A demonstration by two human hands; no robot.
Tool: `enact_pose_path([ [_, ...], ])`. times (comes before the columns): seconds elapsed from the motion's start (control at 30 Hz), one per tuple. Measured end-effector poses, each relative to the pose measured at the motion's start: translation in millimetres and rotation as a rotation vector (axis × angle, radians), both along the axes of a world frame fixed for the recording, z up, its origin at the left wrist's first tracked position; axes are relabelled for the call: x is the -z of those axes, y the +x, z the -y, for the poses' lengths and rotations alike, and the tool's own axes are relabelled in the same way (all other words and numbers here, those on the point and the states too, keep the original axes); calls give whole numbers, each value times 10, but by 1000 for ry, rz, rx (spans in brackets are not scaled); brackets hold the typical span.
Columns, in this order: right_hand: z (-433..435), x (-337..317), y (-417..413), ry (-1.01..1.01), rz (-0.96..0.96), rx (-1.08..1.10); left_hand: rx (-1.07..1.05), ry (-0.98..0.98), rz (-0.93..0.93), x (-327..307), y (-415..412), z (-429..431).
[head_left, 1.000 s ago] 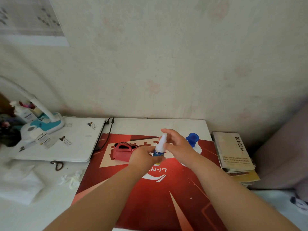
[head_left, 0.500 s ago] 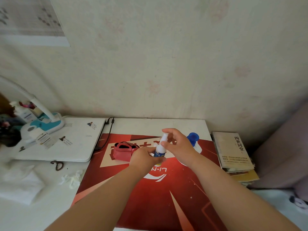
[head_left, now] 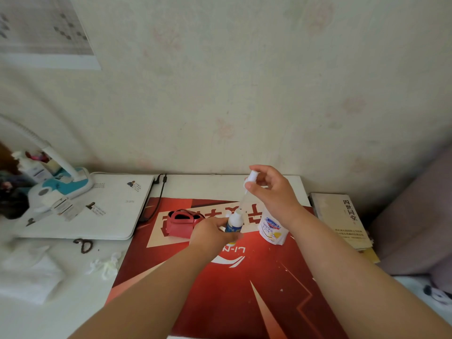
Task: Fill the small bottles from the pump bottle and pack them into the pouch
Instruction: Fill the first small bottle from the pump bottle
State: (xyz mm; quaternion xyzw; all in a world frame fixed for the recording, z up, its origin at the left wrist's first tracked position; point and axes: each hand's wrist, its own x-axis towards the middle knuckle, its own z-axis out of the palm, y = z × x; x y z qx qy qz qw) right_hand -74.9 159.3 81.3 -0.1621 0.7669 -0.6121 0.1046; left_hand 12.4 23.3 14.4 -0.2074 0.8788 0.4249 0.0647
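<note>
At mid-frame the left hand (head_left: 210,232) grips the bottle (head_left: 234,222) upright while the right hand (head_left: 271,192) pinches its cap (head_left: 252,177) directly above, tube dangling toward the neck, with the pump bottle (head_left: 270,230) just right, nearer that hand.

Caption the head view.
Left hand grips a small bottle; right hand holds its spray top above it, red pouch alongside.

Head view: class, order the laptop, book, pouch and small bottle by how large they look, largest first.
1. laptop
2. book
3. pouch
4. small bottle, partly hidden by the left hand
</note>
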Motion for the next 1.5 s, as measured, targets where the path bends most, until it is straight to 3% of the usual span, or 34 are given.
enact_pose_path([
  [0.5,15,17,-100,-8,-4,101,-33,14,4,0,-21,109],
  [1.0,36,365,82,-318,393,354,-77,62,-2,24,14,264],
  [1.23,42,625,277,-71,451,313,-60,51,55,78,33,279],
  [1.5,97,950,559,-98,606,414,-24,67,42,107,114,330],
])
